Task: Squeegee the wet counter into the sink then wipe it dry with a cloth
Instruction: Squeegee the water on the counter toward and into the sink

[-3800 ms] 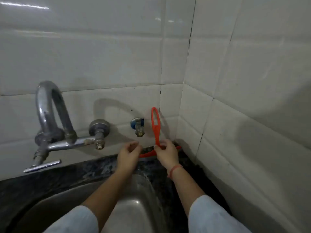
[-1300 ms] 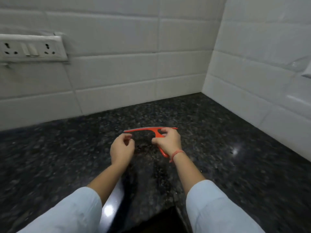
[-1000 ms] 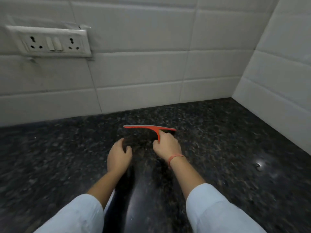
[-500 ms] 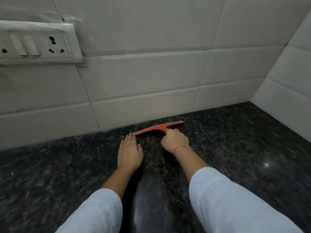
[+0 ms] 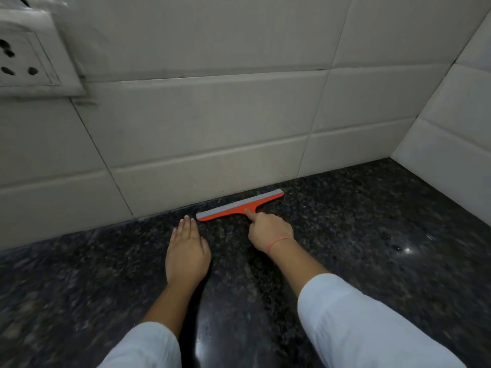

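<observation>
Squeegee sits under the right hand, index finger straight on its neck, other fingers curled over the hidden handle. Left hand lies flat, fingers together, tips just beside the blade's end. All rest on the counter, close to the wall.

Dark speckled counter with orange squeegee by the wall, left hand flat.

Loose pale-white cloth left sleeve, matching right sleeve, both lower frame; centre, thin red thread bracelet circling the right hand at the wrist.
</observation>
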